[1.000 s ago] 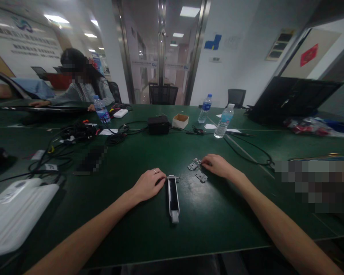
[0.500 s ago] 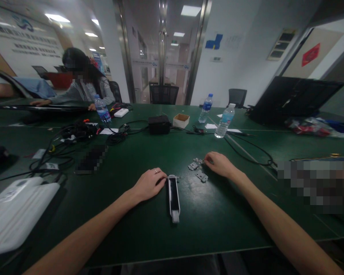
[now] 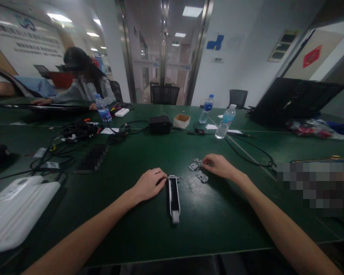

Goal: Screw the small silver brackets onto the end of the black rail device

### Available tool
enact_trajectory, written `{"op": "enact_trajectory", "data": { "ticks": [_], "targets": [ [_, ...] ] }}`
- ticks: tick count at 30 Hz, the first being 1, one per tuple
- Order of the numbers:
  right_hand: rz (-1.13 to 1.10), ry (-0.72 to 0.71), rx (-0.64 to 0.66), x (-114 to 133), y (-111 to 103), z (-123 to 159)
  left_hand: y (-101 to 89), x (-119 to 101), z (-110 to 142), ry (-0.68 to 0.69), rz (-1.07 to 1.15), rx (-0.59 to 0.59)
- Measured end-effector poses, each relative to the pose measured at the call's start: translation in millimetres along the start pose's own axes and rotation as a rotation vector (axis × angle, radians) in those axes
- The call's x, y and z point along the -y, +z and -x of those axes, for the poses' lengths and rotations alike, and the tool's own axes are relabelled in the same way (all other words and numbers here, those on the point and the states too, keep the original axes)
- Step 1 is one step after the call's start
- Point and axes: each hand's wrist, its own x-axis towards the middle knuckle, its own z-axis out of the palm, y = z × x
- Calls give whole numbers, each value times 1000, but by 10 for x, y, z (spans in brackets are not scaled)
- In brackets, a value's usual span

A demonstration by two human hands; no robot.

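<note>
A long, narrow, white-framed part [image 3: 174,196] with a dark inside lies on the green table. A thin metal rod [image 3: 177,178] crosses its far end. My left hand [image 3: 150,184], with a ring on one finger, rests on the table, its fingertips closed on the rod's left end. To the right lie two small grey metal plates [image 3: 202,176] with holes. Several small metal rings [image 3: 197,160], like nuts or washers, are scattered just beyond them. My right hand [image 3: 218,166] reaches to these rings with fingers pinched together; whatever is between the fingertips is hidden.
Water bottles [image 3: 226,121], an open small box [image 3: 181,121] and a black box [image 3: 159,125] stand farther back. Cables [image 3: 50,152] and a white case [image 3: 20,214] occupy the left. A co-worker [image 3: 87,82] sits across the table at the left.
My right hand has shifted slightly left and its fingertips have come together by the small rings. The left hand and the white-framed part have stayed put.
</note>
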Motion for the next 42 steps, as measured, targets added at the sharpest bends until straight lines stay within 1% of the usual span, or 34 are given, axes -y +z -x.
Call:
{"op": "enact_trajectory", "data": {
  "ticks": [2,4,10,12,19,24,26,29,31,34,37,39,42],
  "targets": [
    [-48,-60,15,53,6,0,0,-1,1,0,4,-5],
    [-57,-78,7,101,22,-3,1,1,-1,-1,7,-4],
    [-60,-41,-81,178,111,-30,20,26,-6,2,18,-2],
    [-34,-27,-87,186,125,-36,24,31,-5,1,17,0],
    [-61,-70,69,164,71,-38,13,11,-2,-17,18,10],
    [-31,-34,99,178,26,-50,1,-2,-4,-15,14,12],
    [-41,-26,60,215,11,-42,-2,-5,-5,-13,6,9],
    [-122,-19,-67,355,23,-12,0,-6,-7,-8,-5,5],
    [-208,-40,-109,516,62,15,1,-8,-8,-11,-4,12],
    [-304,-122,-70,791,141,48,-7,-19,-11,-24,-10,20],
    [-352,-138,-33,975,198,61,-18,-35,-12,-22,-25,10],
    [-367,-125,-33,1012,215,62,-20,-38,-12,-24,-28,12],
    [-394,-123,-29,984,230,64,-10,-27,-10,-25,-17,15]
  ]
}}
